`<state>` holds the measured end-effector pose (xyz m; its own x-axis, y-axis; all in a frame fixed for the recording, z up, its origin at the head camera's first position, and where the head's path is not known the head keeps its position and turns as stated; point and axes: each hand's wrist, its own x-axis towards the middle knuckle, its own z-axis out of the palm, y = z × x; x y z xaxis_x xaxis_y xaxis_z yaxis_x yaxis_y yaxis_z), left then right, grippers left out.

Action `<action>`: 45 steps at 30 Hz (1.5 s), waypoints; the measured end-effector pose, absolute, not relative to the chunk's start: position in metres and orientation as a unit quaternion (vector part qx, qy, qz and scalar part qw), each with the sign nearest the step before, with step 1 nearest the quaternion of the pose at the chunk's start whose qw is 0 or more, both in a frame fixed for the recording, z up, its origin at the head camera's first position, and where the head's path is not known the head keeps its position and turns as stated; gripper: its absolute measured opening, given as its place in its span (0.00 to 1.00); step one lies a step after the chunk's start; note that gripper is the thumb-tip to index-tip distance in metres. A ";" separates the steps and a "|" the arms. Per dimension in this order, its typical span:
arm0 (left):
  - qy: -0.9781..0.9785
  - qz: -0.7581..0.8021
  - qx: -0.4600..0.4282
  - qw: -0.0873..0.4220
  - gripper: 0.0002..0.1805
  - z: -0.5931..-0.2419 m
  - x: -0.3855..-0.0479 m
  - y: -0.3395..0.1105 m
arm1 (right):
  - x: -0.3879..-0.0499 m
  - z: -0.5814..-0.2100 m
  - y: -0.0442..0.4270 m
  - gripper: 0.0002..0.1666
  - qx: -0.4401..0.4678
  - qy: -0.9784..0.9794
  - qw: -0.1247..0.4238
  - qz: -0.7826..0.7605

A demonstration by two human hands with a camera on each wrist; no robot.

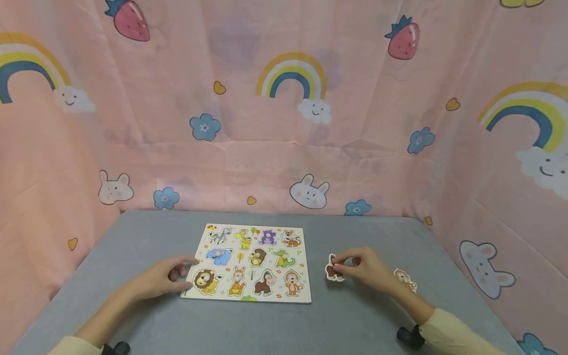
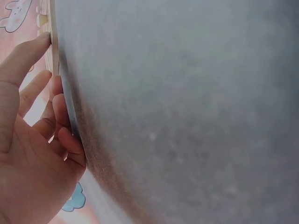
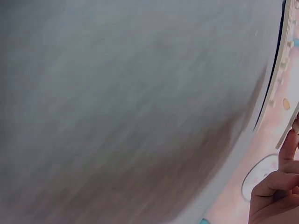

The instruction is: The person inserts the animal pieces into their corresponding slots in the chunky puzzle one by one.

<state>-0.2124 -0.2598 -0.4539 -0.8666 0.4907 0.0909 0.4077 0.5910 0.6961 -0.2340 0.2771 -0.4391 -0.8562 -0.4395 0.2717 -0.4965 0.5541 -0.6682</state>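
A white wooden puzzle board with rows of cartoon animals lies flat on the table. My left hand rests at its left edge, the thumb near the lower corner and the index finger farther up; the other fingers bend loosely. Right of the board, my right hand pinches a brown gorilla puzzle piece with a pale border, partly hidden by the fingertips. That piece stands tilted and edge-on in the right wrist view. A monkey puzzle piece lies on the table behind the right forearm.
The grey table extends around the board. Pink printed cloth encloses the back and sides. Dark wrist straps show at the sleeves. In the right wrist view, small knobs stick out from the board's face.
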 end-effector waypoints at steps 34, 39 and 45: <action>0.885 0.378 0.266 0.051 0.29 -0.451 -0.211 -0.258 | -0.239 -0.430 0.166 0.02 0.333 -0.867 -0.001 0.371; 0.885 0.378 0.267 0.050 0.29 -0.451 -0.210 -0.258 | -0.238 -0.427 0.156 0.03 0.334 -0.871 -0.003 0.361; 0.885 0.380 0.266 0.049 0.28 -0.452 -0.211 -0.258 | -0.235 -0.423 0.143 0.03 0.329 -0.879 -0.011 0.344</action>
<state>-0.2110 -0.2578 -0.4522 -0.8539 0.5073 0.1163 0.4335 0.5695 0.6984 -0.2348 0.1426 -0.4231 -0.7834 -0.5858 0.2076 -0.5712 0.5469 -0.6120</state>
